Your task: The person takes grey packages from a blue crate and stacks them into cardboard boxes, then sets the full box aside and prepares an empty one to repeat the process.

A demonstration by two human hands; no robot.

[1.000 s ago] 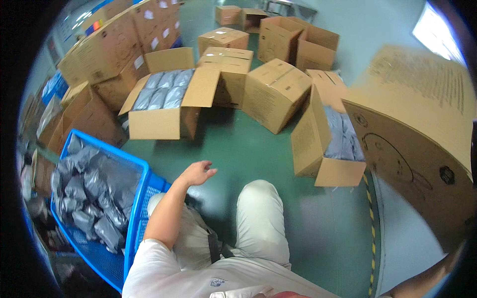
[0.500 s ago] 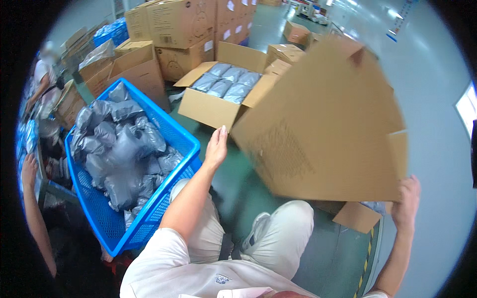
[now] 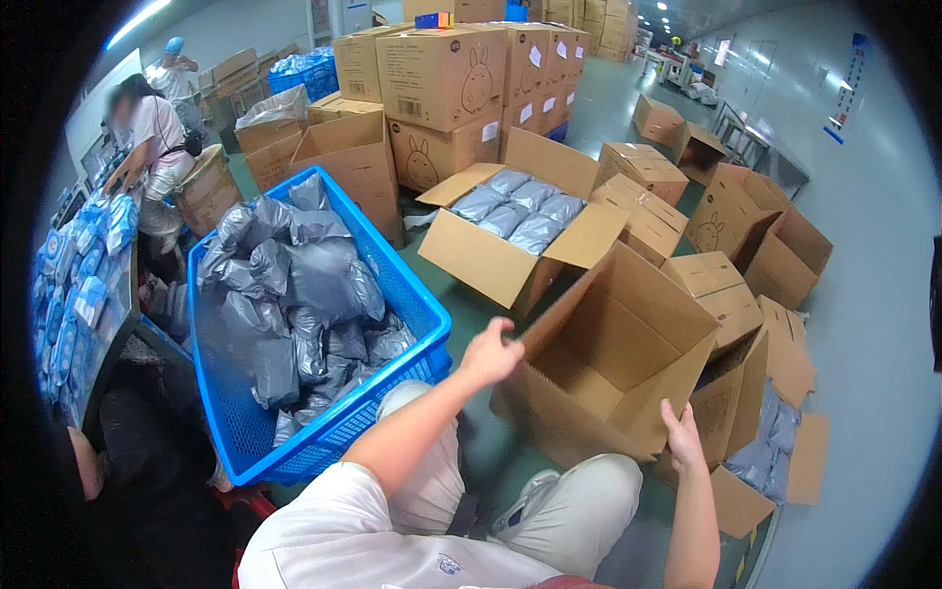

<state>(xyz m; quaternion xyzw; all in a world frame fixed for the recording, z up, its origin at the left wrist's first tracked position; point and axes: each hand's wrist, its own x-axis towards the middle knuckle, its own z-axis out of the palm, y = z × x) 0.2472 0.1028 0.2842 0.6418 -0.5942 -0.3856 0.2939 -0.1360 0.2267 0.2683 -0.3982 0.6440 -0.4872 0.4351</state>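
In front of my knees stands an open cardboard box, bare inside, tilted with its mouth upward. My left hand is at its left wall, fingers half curled and apart from the thumb; I see nothing in them. My right hand grips the box's near right corner, the thumb at the rim. To my left is a blue plastic basket full of grey plastic-wrapped packages. Beyond the box, an open carton holds several similar grey packages in rows.
A filled open carton stands at my right knee. Closed cartons and open cartons line the right side. Tall stacked cartons stand behind. At far left, a person works beside blue-and-white packs.
The cardboard box came down from a raised, tilted position and now shows its open inside. My right hand moved inward with it; my left hand came to its left wall. The view shifted.
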